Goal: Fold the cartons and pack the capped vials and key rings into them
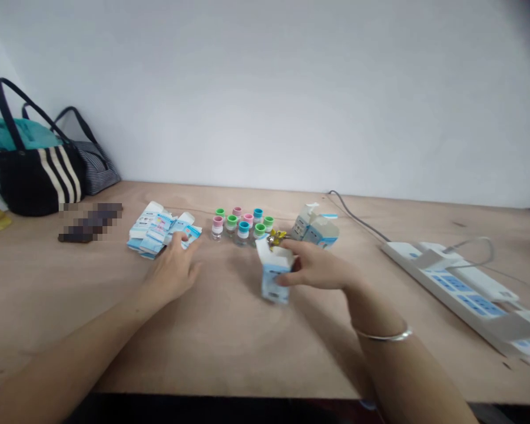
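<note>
My right hand [318, 266] grips a small white and blue carton [274, 272] with its top flap up, held just over the wooden table [229, 341]. My left hand [173, 268] reaches to the pile of flat blue and white cartons [155, 229], its fingers on the near edge of the pile; what they pinch is unclear. Between the hands stand several small vials [242, 224] with pink, green and blue caps. A yellow object [276, 237] lies beside the vials. Two more folded cartons [314, 227] stand behind my right hand.
White power strips [461, 287] with cables lie at the right. A black striped bag [34, 171] and a grey bag [93, 162] stand at the far left against the wall. A dark pixelated object [90, 222] lies near the bags.
</note>
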`<action>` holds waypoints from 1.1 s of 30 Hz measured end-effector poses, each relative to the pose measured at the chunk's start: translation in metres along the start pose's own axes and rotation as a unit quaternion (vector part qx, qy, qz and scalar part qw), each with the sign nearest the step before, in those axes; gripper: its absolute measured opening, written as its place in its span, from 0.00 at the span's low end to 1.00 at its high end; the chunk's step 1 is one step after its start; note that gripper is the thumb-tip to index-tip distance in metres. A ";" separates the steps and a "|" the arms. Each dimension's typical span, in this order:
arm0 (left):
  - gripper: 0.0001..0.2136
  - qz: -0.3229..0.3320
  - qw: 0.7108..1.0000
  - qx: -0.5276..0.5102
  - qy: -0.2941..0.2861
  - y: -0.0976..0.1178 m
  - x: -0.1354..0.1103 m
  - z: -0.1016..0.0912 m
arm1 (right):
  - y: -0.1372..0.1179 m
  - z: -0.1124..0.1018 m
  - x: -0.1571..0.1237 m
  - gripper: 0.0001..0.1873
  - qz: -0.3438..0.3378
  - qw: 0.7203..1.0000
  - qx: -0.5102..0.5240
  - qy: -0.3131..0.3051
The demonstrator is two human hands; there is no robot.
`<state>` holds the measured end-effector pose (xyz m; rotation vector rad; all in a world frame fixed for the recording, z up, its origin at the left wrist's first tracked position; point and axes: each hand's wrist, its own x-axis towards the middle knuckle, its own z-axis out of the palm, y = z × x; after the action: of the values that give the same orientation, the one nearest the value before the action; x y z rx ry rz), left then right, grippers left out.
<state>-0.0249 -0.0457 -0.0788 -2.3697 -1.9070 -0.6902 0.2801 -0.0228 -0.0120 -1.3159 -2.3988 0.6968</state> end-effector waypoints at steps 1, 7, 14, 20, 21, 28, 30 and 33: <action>0.25 -0.014 0.998 0.066 0.001 -0.005 0.002 -0.002 | 0.007 -0.015 -0.006 0.17 0.049 0.997 -0.056 0.021; 0.25 -0.012 0.967 0.254 -0.018 -0.025 0.009 -0.005 | 0.049 -0.053 -0.018 0.15 0.349 0.895 -0.249 0.125; 0.16 -0.006 0.972 0.235 0.025 -0.036 0.014 0.006 | 0.065 -0.037 0.002 0.23 0.356 0.894 -0.217 0.162; 0.16 0.030 0.974 0.205 0.088 -0.038 0.019 -0.002 | 0.058 -0.026 0.004 0.41 0.300 0.874 -0.254 0.284; 0.16 0.042 0.973 0.195 0.115 -0.037 0.018 -0.005 | 0.053 -0.023 0.004 0.40 0.276 0.864 -0.258 0.332; 0.13 0.174 0.941 -0.081 0.280 -0.017 0.000 -0.020 | 0.008 0.023 0.016 0.20 -0.096 0.940 -0.079 0.317; 0.12 0.174 0.934 -0.160 0.268 -0.010 -0.006 -0.018 | -0.001 0.038 0.017 0.29 -0.182 0.944 -0.057 0.270; 0.05 0.073 0.941 -0.222 0.245 -0.002 -0.009 -0.011 | -0.010 0.054 0.016 0.44 -0.236 0.945 -0.056 0.221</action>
<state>-0.0318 -0.0571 -0.0724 -2.2118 -1.4626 -1.6554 0.2382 -0.0278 -0.0503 -0.7698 -2.2598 0.1134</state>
